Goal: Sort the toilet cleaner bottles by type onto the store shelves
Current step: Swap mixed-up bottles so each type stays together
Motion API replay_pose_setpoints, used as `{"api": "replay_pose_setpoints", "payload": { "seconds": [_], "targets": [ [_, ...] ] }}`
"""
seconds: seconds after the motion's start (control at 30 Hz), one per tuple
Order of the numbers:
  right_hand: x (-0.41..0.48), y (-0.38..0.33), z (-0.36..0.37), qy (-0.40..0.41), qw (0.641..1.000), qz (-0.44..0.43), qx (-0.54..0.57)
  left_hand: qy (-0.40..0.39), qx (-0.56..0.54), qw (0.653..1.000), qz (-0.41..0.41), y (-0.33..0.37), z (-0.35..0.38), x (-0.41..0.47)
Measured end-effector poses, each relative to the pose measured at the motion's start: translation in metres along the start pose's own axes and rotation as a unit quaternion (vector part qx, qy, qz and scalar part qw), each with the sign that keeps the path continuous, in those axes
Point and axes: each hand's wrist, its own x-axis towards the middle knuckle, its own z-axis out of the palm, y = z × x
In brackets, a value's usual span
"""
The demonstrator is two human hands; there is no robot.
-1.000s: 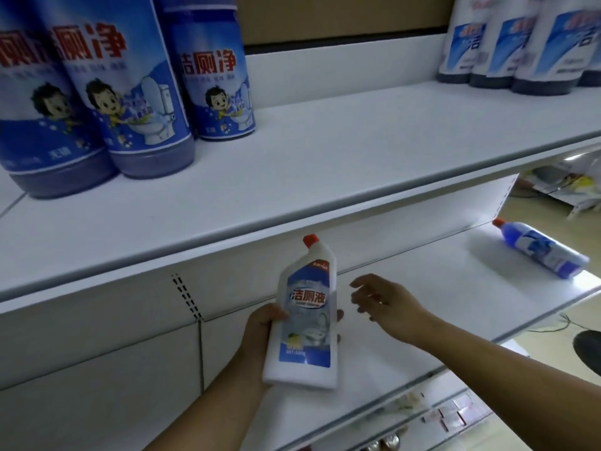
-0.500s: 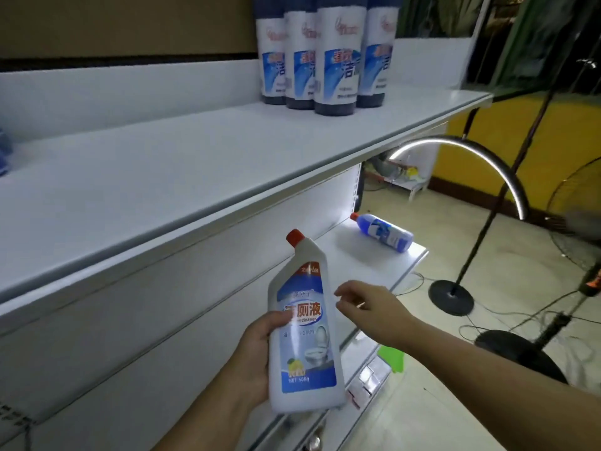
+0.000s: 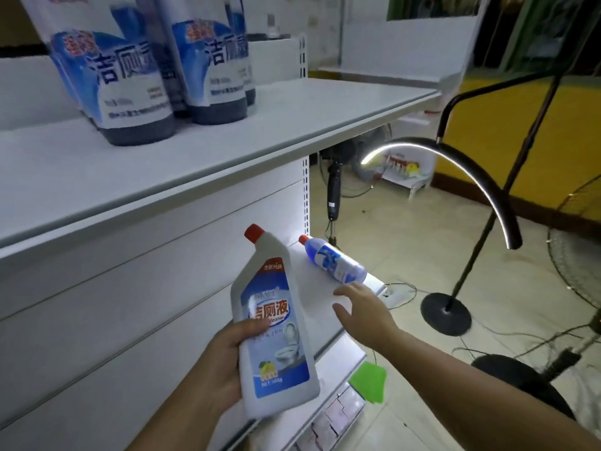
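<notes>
Left hand (image 3: 224, 362) grips a white toilet cleaner bottle (image 3: 276, 323) round its lower body, thumb curled across the front of the blue label, fingers hidden behind it. That bottle is tilted, its red cap pointing to about eleven o'clock, and it is held in the air in front of the lower shelf (image 3: 312, 288). Right hand (image 3: 364, 317) is at three o'clock from the white bottle and apart from it, palm down, fingers loosely spread and holding nothing, hovering over the outer end of the same shelf. At eleven o'clock from that hand, near the fingertips but not touching them, a blue toilet cleaner bottle (image 3: 335, 260) lies on its side on the shelf, red cap toward ten o'clock, base toward the shelf's end. Up on the upper shelf (image 3: 292, 125), at eleven o'clock from both hands, a cluster of dark-based bottles (image 3: 136, 86) with blue and white labels stands upright. Off at three o'clock a floor lamp (image 3: 445, 315) with a curved lit arm stands on the tiled floor, and a green sheet (image 3: 369, 382) lies at six o'clock from the right hand, below the shelf edge.
</notes>
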Motion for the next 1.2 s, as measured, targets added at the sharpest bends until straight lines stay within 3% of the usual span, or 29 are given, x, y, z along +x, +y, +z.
{"api": "replay_pose_setpoints", "payload": {
  "seconds": [0.2, 0.4, 0.57, 0.63, 0.7, 0.77, 0.83, 0.97, 1.2],
  "targets": [
    [0.100, 0.053, 0.007, 0.039, 0.997, 0.031, -0.057, 0.003, -0.016, 1.000, -0.001, 0.006, 0.024, 0.040],
    [0.145, 0.054, 0.032, -0.050, 0.980, 0.163, -0.098, 0.008, -0.026, 0.999, -0.021, 0.017, 0.008, 0.050],
    [0.109, 0.037, 0.023, -0.085, 0.964, 0.245, 0.062, 0.000, -0.037, 0.999, -0.028, 0.022, -0.001, 0.048],
    [0.075, 0.028, 0.017, -0.086, 0.914, 0.278, 0.282, 0.006, -0.029, 0.999, -0.034, 0.019, -0.006, 0.047],
    [0.035, 0.018, 0.012, -0.117, 0.813, 0.292, 0.490, 0.007, -0.022, 0.999, -0.038, 0.015, -0.010, 0.046],
    [-0.002, 0.008, 0.004, -0.149, 0.736, 0.265, 0.605, -0.007, -0.025, 0.999, -0.047, 0.011, -0.007, 0.043],
    [-0.032, -0.002, -0.011, -0.170, 0.700, 0.234, 0.653, -0.024, -0.008, 0.998, -0.050, 0.008, 0.001, 0.039],
    [-0.081, -0.020, -0.051, -0.166, 0.706, 0.184, 0.663, -0.044, 0.004, 0.998, -0.053, 0.002, 0.030, 0.017],
    [-0.121, -0.051, -0.133, -0.133, 0.762, 0.111, 0.624, -0.100, 0.038, 0.994, -0.012, 0.000, 0.086, -0.045]
  ]
}}
